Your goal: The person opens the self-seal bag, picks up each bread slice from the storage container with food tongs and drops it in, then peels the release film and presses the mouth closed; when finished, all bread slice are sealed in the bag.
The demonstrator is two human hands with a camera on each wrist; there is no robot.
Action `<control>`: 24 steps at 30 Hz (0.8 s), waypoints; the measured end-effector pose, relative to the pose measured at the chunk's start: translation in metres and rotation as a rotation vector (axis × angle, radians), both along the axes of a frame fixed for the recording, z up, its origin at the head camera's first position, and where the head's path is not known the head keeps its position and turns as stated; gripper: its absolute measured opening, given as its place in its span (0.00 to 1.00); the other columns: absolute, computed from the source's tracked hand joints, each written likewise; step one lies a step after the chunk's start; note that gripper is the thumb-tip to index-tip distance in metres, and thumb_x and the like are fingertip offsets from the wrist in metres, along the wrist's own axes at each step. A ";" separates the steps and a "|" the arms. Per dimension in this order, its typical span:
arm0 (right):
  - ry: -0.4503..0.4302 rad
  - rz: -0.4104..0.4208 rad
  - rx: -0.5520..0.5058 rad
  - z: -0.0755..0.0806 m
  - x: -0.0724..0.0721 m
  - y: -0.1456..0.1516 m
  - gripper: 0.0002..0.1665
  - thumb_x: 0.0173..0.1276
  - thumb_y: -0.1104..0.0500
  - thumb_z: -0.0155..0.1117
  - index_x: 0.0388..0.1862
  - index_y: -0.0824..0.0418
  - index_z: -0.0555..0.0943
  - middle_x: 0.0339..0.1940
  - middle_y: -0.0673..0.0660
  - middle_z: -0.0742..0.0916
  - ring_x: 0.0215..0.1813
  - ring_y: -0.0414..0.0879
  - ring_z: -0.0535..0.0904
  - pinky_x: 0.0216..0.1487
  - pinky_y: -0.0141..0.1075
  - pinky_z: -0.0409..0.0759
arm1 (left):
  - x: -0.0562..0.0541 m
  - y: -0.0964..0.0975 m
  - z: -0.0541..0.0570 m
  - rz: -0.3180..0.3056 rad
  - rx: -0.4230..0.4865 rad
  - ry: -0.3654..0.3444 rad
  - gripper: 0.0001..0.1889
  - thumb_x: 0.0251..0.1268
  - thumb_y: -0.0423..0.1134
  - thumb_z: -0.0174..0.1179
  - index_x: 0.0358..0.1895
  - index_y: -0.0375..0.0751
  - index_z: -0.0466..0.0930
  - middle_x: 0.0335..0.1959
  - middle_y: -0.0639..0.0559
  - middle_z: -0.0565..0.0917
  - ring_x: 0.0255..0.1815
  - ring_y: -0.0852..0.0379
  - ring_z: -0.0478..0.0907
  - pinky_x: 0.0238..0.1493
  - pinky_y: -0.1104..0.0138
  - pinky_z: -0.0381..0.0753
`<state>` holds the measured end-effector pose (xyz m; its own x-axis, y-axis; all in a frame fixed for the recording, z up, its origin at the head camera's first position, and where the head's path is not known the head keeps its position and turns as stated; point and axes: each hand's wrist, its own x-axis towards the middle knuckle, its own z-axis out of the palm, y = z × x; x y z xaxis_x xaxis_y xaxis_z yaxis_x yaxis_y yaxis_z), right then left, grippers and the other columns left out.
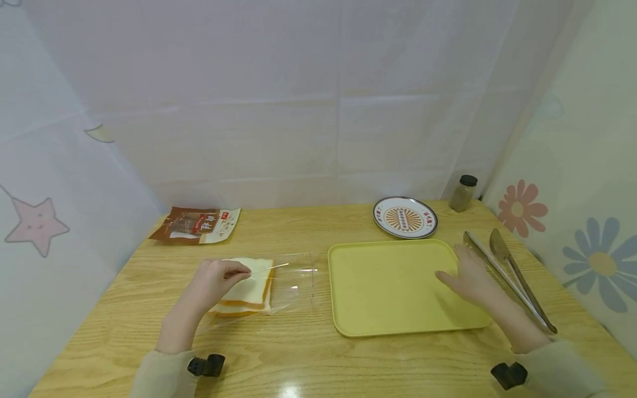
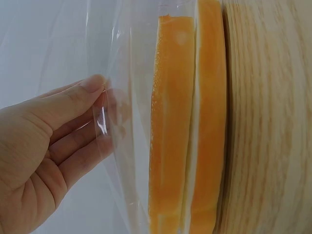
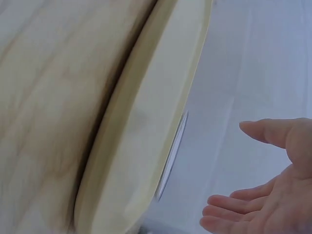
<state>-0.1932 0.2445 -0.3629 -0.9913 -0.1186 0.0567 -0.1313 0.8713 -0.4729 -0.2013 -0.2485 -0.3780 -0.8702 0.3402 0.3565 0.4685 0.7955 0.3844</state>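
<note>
On the left side of the table, slices of bread [image 1: 249, 286] lie stacked inside a clear plastic bag [image 1: 298, 282]. My left hand [image 1: 217, 281] pinches the upper film of the bag between thumb and fingers; the left wrist view shows this hand [image 2: 63, 131] beside the brown crusts of two bread slices [image 2: 173, 122], with film between. Over the right end of a yellow tray [image 1: 393, 287] is my right hand [image 1: 470, 276], its thumb spread away from relaxed fingers. It holds nothing, and in the right wrist view the hand [image 3: 273, 185] is apart from the tray [image 3: 141, 126].
A round printed plate [image 1: 405, 217] lies behind the tray, and a black-capped jar [image 1: 463, 193] stands at the back right. Metal tongs [image 1: 507, 276] and a long-handled utensil [image 1: 522, 282] lie right of the tray. A brown food packet [image 1: 196, 225] is at the back left.
</note>
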 end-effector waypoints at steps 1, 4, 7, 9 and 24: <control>-0.006 0.008 -0.008 0.000 0.002 -0.006 0.47 0.66 0.55 0.60 0.65 0.86 0.48 0.62 0.87 0.60 0.63 0.81 0.54 0.60 0.70 0.59 | 0.000 0.000 0.000 0.001 -0.001 -0.005 0.04 0.58 0.33 0.64 0.35 0.40 0.87 0.32 0.51 0.88 0.31 0.56 0.85 0.32 0.67 0.84; 0.016 0.030 -0.027 0.000 0.007 -0.025 0.44 0.67 0.55 0.58 0.65 0.85 0.52 0.61 0.84 0.66 0.62 0.77 0.61 0.59 0.66 0.66 | 0.000 0.000 0.000 0.009 -0.009 -0.018 0.05 0.58 0.34 0.64 0.35 0.41 0.87 0.32 0.50 0.88 0.32 0.56 0.85 0.33 0.67 0.85; 0.036 0.050 -0.084 -0.002 0.013 -0.043 0.40 0.69 0.54 0.57 0.65 0.83 0.56 0.60 0.81 0.71 0.62 0.74 0.66 0.59 0.62 0.69 | 0.001 0.001 0.001 0.012 -0.014 -0.022 0.05 0.58 0.34 0.64 0.35 0.40 0.87 0.32 0.50 0.88 0.32 0.55 0.85 0.33 0.67 0.85; 0.037 0.071 -0.116 -0.003 0.017 -0.055 0.39 0.70 0.53 0.56 0.65 0.81 0.58 0.59 0.79 0.73 0.62 0.72 0.68 0.59 0.61 0.70 | 0.001 0.001 0.001 0.010 -0.015 -0.019 0.05 0.58 0.34 0.64 0.35 0.40 0.87 0.32 0.50 0.88 0.32 0.55 0.85 0.32 0.67 0.85; -0.095 0.356 -0.345 -0.008 0.041 -0.140 0.24 0.71 0.52 0.56 0.52 0.72 0.76 0.45 0.63 0.86 0.46 0.54 0.83 0.47 0.44 0.83 | -0.001 0.001 0.000 0.001 -0.021 0.009 0.04 0.57 0.34 0.65 0.34 0.40 0.88 0.30 0.51 0.88 0.30 0.57 0.85 0.30 0.68 0.84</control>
<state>-0.1526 0.1048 -0.3714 -0.8953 -0.4409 0.0640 -0.3348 0.5709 -0.7496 -0.2019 -0.2477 -0.3779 -0.8672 0.3473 0.3569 0.4713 0.8037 0.3631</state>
